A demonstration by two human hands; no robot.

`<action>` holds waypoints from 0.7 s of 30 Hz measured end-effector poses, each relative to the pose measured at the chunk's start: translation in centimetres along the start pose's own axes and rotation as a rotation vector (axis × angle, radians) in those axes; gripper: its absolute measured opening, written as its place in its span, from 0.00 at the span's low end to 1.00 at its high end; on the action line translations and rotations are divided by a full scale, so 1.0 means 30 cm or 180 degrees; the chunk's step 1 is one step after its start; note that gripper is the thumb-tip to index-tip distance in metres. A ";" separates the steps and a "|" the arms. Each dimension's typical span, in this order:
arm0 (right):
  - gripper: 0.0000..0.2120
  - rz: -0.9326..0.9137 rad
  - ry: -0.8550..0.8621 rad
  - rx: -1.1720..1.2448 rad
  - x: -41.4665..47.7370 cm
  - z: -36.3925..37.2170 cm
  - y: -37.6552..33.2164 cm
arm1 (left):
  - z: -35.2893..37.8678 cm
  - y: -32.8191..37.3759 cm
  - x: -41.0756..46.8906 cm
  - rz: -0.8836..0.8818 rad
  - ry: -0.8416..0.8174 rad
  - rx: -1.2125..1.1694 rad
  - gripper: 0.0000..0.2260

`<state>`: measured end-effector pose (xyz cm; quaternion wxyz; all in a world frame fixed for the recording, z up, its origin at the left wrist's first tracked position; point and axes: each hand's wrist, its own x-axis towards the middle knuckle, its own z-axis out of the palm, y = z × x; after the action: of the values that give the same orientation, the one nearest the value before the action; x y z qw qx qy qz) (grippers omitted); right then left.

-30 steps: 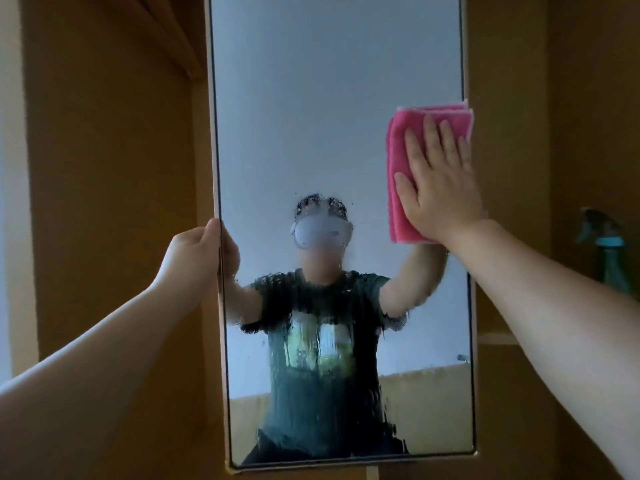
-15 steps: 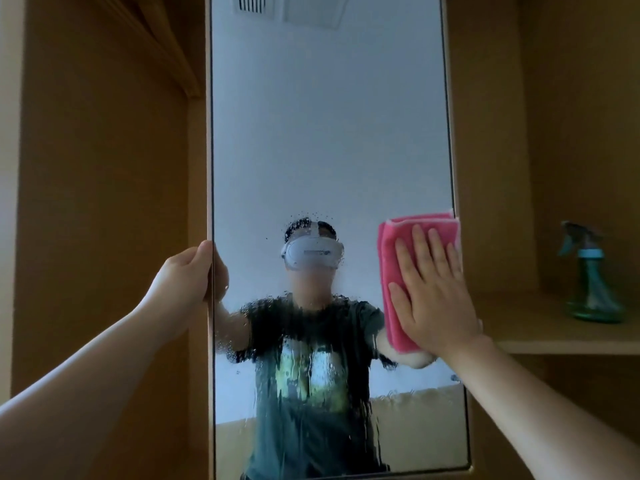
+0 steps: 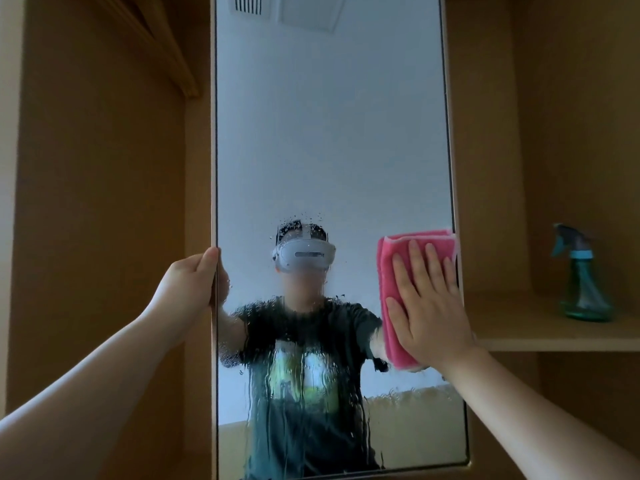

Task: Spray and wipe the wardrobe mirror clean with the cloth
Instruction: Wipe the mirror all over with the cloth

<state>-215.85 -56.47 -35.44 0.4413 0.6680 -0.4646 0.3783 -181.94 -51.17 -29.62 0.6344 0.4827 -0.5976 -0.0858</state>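
A tall wardrobe mirror (image 3: 329,133) in a pale frame fills the middle of the view. Its upper half looks dry; the lower half is streaked with spray droplets and runs. My left hand (image 3: 194,282) grips the mirror's left edge, thumb on the front. My right hand (image 3: 426,303) lies flat, fingers spread, pressing a folded pink cloth (image 3: 391,271) against the glass by the right edge, at mid height. A teal spray bottle (image 3: 583,282) stands upright on the shelf to the right, apart from both hands.
Wooden wardrobe panels surround the mirror. A shelf (image 3: 540,337) juts out at the right and holds the bottle. A wooden rail (image 3: 162,46) runs along the upper left. The mirror reflects a person in a headset and dark T-shirt.
My right hand has slid the pink cloth down the mirror's right side, from upper to mid height. The left hand keeps its grip on the left edge. The view has tilted upward.
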 end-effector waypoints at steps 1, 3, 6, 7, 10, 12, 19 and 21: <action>0.30 -0.0023 -0.0001 -0.0009 0.005 -0.002 -0.001 | 0.001 -0.002 0.001 -0.0010 0.0016 -0.0018 0.25; 0.30 -0.0048 -0.0001 -0.0036 0.020 -0.008 -0.002 | 0.004 -0.005 0.004 -0.0034 0.0034 -0.0073 0.24; 0.30 -0.0090 -0.0011 -0.0043 0.043 -0.017 -0.002 | 0.003 -0.007 0.006 -0.0044 0.0014 -0.0111 0.25; 0.30 -0.0114 -0.0009 -0.0044 0.051 -0.020 -0.002 | 0.002 -0.007 0.005 -0.0032 -0.0005 -0.0120 0.25; 0.29 -0.0216 -0.0024 -0.0055 0.084 -0.037 -0.002 | -0.002 -0.001 -0.004 -0.0034 -0.0035 -0.0108 0.26; 0.29 -0.0288 -0.0064 -0.0064 0.120 -0.055 -0.004 | -0.003 0.004 -0.009 -0.0045 -0.0044 -0.0108 0.26; 0.31 -0.0382 -0.0069 -0.0123 0.392 -0.149 -0.029 | -0.004 0.009 -0.010 -0.0090 -0.0065 -0.0148 0.27; 0.31 -0.0368 -0.0053 -0.0178 0.461 -0.169 -0.039 | -0.005 0.007 -0.009 -0.0072 -0.0068 -0.0112 0.27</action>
<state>-211.31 -55.47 -21.42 0.4771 0.6843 -0.4393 0.3335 -181.99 -50.81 -29.63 0.6354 0.4772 -0.5972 -0.1086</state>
